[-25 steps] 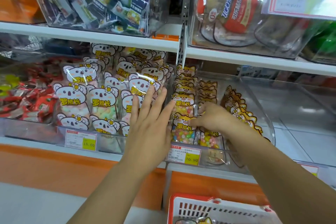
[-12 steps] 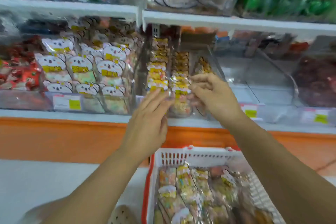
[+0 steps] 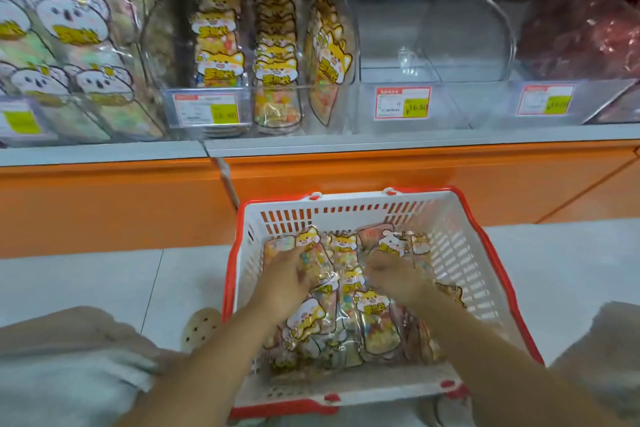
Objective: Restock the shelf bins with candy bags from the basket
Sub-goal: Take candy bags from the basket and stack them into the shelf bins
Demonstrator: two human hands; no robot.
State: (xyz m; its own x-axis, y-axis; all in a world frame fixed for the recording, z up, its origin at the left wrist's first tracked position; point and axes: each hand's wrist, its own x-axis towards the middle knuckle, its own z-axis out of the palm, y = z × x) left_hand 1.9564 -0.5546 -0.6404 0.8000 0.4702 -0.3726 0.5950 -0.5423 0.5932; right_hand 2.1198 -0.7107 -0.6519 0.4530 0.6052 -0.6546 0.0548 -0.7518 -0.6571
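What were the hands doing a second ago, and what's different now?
The left hand and right hand dropped from the clear plastic shelf bin into the white-and-red plastic basket, landing on the cat-labelled candy bags there; blur hides whether they grip any. The shelved bag rows stayed put.

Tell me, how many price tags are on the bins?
4: far-left tag; second tag before the yellow candy bags; third tag on the empty bin; fourth tag, far right. More may be out of view.
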